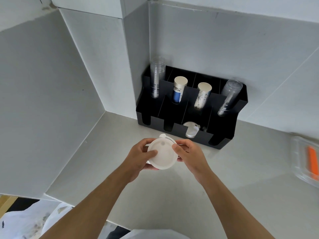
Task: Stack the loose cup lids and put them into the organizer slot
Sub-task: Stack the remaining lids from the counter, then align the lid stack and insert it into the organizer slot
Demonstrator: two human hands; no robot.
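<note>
Above the counter I hold a stack of white cup lids (163,155) between both hands. My left hand (138,156) grips its left edge with the thumb on top. My right hand (189,152) pinches its right edge. A small round tab sticks out at the stack's far side. Behind it, against the wall, stands the black organizer (222,135). Its third front slot from the left holds several clear lids (191,130). The other front slots look dark and I cannot see anything in them.
The organizer's back slots hold two stacks of clear cups (156,76) (228,97) and two stacks of paper cups (178,89) (202,95). A clear box with an orange item (307,159) lies at the counter's right edge. White walls close in on the left and behind.
</note>
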